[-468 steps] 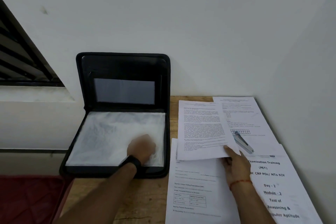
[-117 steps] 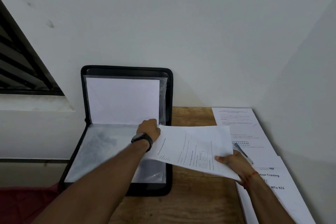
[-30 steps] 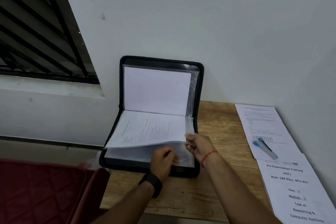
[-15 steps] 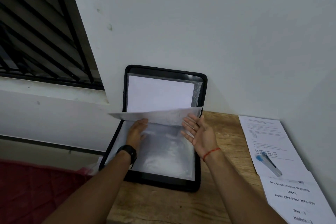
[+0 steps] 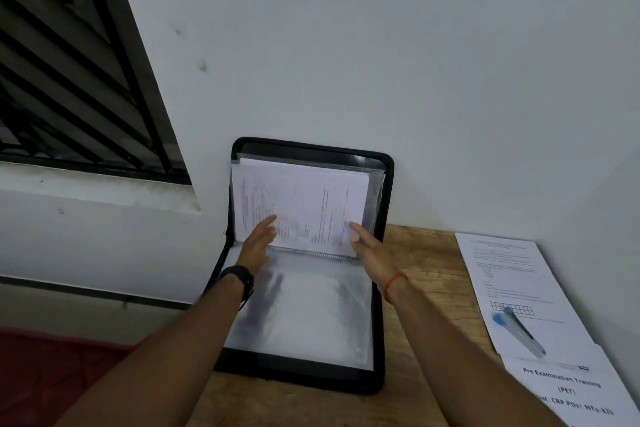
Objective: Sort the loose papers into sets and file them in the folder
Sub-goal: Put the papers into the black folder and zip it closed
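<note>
Pressing the printed sheet (image 5: 304,204) against the upright half of the folder (image 5: 311,146) with left grip (image 5: 257,246) and right grip (image 5: 373,253), both released, fingers (image 5: 267,225) straight.

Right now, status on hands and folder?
Left hand and right hand open, fingers flat on the filled sleeve, upright against the folder. Papers and stapler wait at right. Nothing in the way.
</note>
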